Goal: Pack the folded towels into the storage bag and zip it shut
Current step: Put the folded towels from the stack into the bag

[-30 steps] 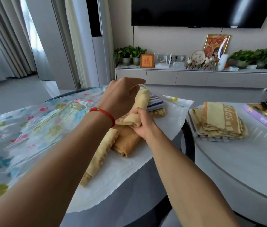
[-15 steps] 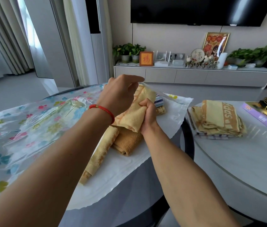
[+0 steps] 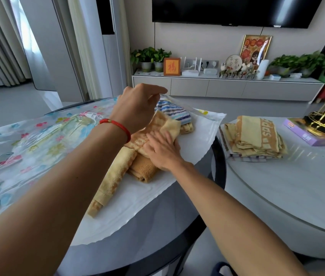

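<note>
Right hand [image 3: 162,149] no longer grips the yellow towel [image 3: 157,134]; fingers now flat, pressing it down toward the bag's mouth.

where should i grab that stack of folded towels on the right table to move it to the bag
Grip the stack of folded towels at its two short ends, coming down from above with a hand on each side. It lies flat in several loose layers with uneven edges, so I'd slide fingers under the bottom striped layer and clamp thumbs on top; a one-sided pinch would probably let the layers splay.
</note>
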{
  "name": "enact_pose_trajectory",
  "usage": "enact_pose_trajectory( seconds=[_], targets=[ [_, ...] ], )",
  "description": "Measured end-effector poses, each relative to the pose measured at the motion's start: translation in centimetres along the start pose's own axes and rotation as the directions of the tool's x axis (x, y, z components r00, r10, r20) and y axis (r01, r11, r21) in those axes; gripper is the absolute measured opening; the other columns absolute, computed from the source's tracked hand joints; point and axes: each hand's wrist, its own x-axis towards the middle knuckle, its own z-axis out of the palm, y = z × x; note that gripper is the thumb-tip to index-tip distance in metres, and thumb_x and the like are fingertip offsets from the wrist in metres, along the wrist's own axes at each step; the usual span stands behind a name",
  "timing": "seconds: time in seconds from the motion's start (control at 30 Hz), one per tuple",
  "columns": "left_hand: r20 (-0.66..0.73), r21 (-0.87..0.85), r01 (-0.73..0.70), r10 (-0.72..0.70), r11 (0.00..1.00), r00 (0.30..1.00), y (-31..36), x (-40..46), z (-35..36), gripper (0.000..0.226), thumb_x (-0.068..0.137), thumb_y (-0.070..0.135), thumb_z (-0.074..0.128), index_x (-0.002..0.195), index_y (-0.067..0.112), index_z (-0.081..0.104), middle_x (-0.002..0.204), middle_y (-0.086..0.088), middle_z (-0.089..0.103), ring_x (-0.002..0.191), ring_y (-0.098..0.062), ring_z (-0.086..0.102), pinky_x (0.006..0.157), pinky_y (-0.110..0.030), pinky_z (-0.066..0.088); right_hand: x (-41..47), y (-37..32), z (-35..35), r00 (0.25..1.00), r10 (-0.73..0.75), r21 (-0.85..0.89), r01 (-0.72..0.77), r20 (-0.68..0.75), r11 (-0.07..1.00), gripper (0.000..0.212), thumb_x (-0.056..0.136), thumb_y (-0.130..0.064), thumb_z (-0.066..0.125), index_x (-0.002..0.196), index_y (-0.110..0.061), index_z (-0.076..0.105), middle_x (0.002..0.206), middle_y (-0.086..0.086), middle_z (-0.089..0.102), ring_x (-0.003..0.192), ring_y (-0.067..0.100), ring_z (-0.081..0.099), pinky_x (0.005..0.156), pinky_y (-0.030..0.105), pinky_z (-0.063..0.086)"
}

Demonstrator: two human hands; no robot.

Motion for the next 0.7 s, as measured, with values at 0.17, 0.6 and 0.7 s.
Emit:
enact_pose_trajectory(
  seconds=[0.17,0.6,0.7],
  targets=[
    [0.011,0.046,-0.004,0.003,0.999,1.000,0.2,-0.2,0.5,0.034,0.103,0.022,0.046,0.131,0.029,0.065,0.122,-0.002,0.071,0.118,-0.028,0.060,0.093,-0.041,0.049,-2.6,2.8,-2.6,0.923,-0.205,-0.008,0.214,-0.325,0.977,0.039,0.105,-0.029,0.042,0.137,-0.013,0.058,0.141,0.007,0.059,0.134,0.026,0.050,0.109,0.045,0.043],
    [-0.024,0.156,-0.030,0.034,0.987,0.999,1.1,-0.1,1.0,0.026,0.100,0.030,0.052,0.119,0.031,0.070,0.111,0.000,0.074,0.103,-0.027,0.065,0.072,-0.032,0.040,-6.8,24.6,-13.1,0.639,0.600,0.151,-0.614,-0.482,0.775,0.047,0.104,-0.036,0.046,0.139,-0.005,0.055,0.146,0.026,0.049,0.138,0.044,0.044,0.112,0.053,0.039],
    [-0.017,0.152,-0.025,0.028,0.988,0.999,1.1,-0.2,1.0,0.026,0.100,0.031,0.052,0.118,0.032,0.070,0.109,0.001,0.075,0.101,-0.026,0.066,0.073,-0.032,0.041,-5.5,26.7,-13.6,0.593,0.720,0.217,-0.697,-0.361,0.683,0.065,0.103,-0.047,0.048,0.153,-0.005,0.038,0.154,0.027,0.041,0.144,0.045,0.038,0.117,0.053,0.035]
  ],
)
